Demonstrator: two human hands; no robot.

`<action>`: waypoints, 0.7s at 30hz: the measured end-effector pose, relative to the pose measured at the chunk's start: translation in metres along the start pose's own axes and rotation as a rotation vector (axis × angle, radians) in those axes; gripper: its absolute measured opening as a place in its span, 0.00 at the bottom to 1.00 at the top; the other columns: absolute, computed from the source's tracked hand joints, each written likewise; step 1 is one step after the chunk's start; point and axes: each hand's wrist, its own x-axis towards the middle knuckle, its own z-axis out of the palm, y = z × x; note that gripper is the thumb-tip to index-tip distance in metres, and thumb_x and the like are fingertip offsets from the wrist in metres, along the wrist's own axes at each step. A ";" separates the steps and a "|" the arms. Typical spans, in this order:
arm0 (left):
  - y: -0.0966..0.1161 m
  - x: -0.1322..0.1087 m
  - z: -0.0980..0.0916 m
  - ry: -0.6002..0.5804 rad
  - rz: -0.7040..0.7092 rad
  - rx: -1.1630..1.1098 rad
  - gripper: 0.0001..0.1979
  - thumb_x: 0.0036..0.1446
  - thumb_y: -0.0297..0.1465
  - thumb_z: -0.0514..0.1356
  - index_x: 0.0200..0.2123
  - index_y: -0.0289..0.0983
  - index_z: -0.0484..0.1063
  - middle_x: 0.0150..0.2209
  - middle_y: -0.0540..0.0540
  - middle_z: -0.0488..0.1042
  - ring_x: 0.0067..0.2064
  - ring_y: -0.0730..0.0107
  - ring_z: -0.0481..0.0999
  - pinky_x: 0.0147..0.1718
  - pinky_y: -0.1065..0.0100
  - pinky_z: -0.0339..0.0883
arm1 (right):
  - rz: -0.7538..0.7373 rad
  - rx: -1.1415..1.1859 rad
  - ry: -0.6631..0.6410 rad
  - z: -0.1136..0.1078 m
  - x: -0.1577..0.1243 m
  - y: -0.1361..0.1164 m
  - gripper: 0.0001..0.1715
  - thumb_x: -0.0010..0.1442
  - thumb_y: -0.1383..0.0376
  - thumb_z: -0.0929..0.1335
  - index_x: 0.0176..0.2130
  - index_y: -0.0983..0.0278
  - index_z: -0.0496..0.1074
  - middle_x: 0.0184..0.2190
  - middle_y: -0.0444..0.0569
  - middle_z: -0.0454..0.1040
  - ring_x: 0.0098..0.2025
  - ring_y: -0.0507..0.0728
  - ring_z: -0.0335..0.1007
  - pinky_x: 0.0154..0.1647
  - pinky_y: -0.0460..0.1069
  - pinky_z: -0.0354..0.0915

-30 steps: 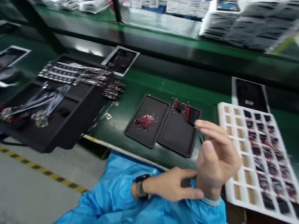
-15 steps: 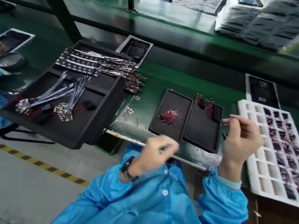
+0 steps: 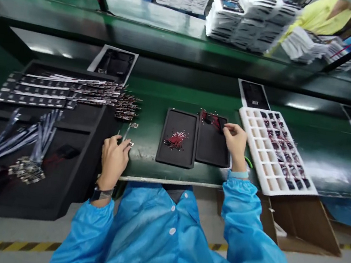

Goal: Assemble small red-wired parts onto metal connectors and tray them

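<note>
My left hand [image 3: 114,157] rests on the green bench beside the large black tray, thumb and forefinger apart over a thin flex cable with a small metal connector [image 3: 130,144]. A second connector [image 3: 133,125] lies just beyond the fingertips. My right hand [image 3: 234,142] reaches over the right shallow black tray [image 3: 213,149], thumb and fingers pinched at a small black block [image 3: 222,123] in its far right corner. Red wires lie beside that block. The left shallow tray [image 3: 170,121] holds a heap of short red and black wires [image 3: 176,140].
A large black tray [image 3: 80,156] with bundled flex cables stands at left. At right is a white compartment tray [image 3: 263,177] of black parts with red wires. Black phone housings [image 3: 116,64] lie along the line behind. Stacked white-wrapped parts [image 3: 227,21] fill the shelf above.
The view has swung right. My left hand has moved from the bench's front edge to the loose flex cables. My right hand has gone left to the black block in the shallow tray.
</note>
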 end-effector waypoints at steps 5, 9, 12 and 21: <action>-0.006 0.001 -0.006 0.013 0.036 -0.091 0.07 0.64 0.33 0.60 0.40 0.37 0.77 0.52 0.34 0.75 0.53 0.44 0.72 0.52 0.49 0.68 | -0.113 -0.099 -0.146 -0.009 0.011 0.026 0.11 0.54 0.63 0.72 0.40 0.62 0.78 0.33 0.52 0.77 0.39 0.64 0.71 0.47 0.59 0.67; -0.001 -0.006 -0.029 -0.031 -0.057 -0.273 0.05 0.63 0.33 0.61 0.38 0.39 0.75 0.36 0.44 0.76 0.39 0.58 0.76 0.42 0.59 0.70 | -0.274 -0.220 -0.272 -0.002 0.032 0.024 0.08 0.57 0.62 0.73 0.39 0.61 0.76 0.33 0.52 0.73 0.41 0.66 0.68 0.47 0.59 0.65; 0.016 -0.016 -0.065 0.028 -0.144 -0.345 0.11 0.62 0.36 0.64 0.46 0.40 0.80 0.35 0.47 0.77 0.35 0.63 0.74 0.39 0.62 0.68 | -0.382 -0.241 -0.311 0.016 0.049 0.008 0.06 0.61 0.63 0.72 0.40 0.60 0.74 0.35 0.52 0.74 0.43 0.66 0.67 0.48 0.58 0.64; 0.076 -0.001 -0.151 0.415 -0.239 -0.752 0.07 0.52 0.31 0.74 0.36 0.45 0.82 0.37 0.48 0.81 0.38 0.59 0.80 0.41 0.56 0.77 | -0.370 -0.302 -0.378 0.055 0.066 -0.004 0.11 0.59 0.67 0.75 0.41 0.62 0.73 0.38 0.55 0.77 0.42 0.66 0.70 0.42 0.56 0.64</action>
